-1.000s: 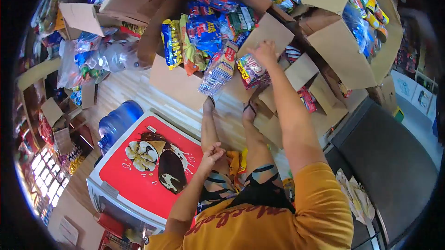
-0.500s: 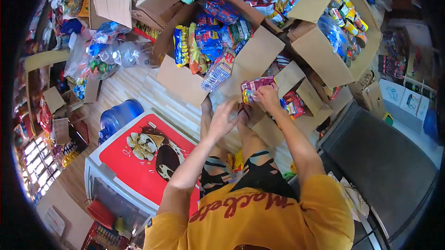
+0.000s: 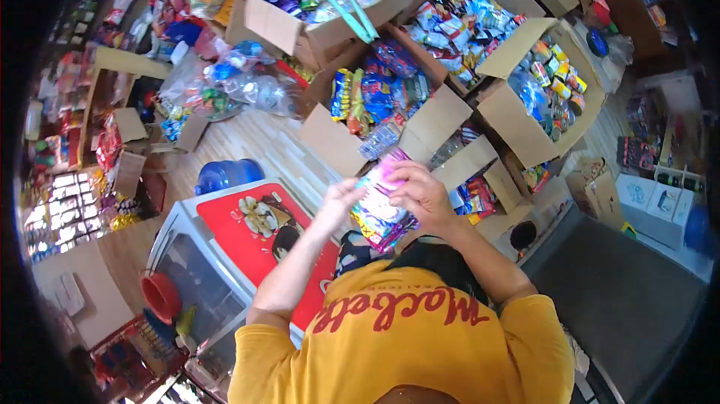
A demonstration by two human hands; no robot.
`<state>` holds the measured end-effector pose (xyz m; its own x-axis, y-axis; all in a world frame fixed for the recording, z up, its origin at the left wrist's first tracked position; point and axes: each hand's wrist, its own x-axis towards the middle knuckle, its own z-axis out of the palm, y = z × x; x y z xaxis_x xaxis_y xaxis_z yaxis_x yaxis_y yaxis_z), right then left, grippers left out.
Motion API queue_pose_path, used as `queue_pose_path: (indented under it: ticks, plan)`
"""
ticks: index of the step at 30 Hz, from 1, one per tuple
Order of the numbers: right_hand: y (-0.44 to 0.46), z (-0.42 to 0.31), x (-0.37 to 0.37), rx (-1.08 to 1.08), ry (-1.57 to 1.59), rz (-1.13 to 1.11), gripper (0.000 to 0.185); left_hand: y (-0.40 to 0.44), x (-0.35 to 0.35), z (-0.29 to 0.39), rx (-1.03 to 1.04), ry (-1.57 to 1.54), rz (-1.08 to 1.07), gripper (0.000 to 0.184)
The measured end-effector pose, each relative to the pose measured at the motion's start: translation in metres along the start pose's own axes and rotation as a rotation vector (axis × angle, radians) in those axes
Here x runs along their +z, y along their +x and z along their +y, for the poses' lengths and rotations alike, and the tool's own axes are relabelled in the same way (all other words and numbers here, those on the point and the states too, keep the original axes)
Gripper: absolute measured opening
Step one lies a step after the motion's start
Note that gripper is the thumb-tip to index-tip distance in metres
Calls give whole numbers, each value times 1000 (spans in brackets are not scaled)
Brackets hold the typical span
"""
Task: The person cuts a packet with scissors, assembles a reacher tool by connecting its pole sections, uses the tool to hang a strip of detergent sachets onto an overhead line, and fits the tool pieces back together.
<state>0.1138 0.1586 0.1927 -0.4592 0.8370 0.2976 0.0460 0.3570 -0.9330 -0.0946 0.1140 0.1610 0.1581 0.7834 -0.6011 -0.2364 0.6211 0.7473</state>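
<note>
A bundle of shiny pink and purple snack packets (image 3: 381,207) is held up in front of my body. My right hand (image 3: 420,193) wraps over its right side, fingers closed on it. At the left edge of the packets, my left hand (image 3: 339,200) is closed in a pinch, partly smeared by motion. Just beyond the hands stands an open cardboard box (image 3: 334,142) of blue, yellow and red packets. A clear plastic pack of small items (image 3: 381,139) lies on its front flap. Right of my right hand is a smaller box (image 3: 510,193) with red and blue packets.
Boxes of snack packets (image 3: 457,29) and cans (image 3: 559,82) stand behind. At left are a red-topped freezer (image 3: 300,216), a blue water jug (image 3: 229,174) and bags of plastic bottles (image 3: 255,89). A dark grey surface (image 3: 615,276) lies at right.
My right hand has lifted the packets up and closer to my body from beside the small box. My left hand has come to their left edge. The view has tilted upward.
</note>
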Motion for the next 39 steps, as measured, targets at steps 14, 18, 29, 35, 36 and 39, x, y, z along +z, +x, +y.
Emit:
queue_pose_path:
  ticks: [14,18,29,35,36,39]
  plan:
    - [16,-111,20,-12,120,-226,5,-79,-14,45,172,-83,38,21]
    - [13,-120,20,-24,76,-229,7,-71,-19,41,193,-65,42,20]
    - [29,-138,5,36,-102,-160,4,-74,-22,62,254,194,47,24]
    - [81,-153,-6,-569,-563,-157,32,-81,-17,103,166,483,-59,33]
    - [72,-147,10,-554,-570,-297,35,-82,-16,106,175,577,-12,34]
    - [47,-134,41,-327,-615,-491,27,-102,-3,124,227,898,187,38]
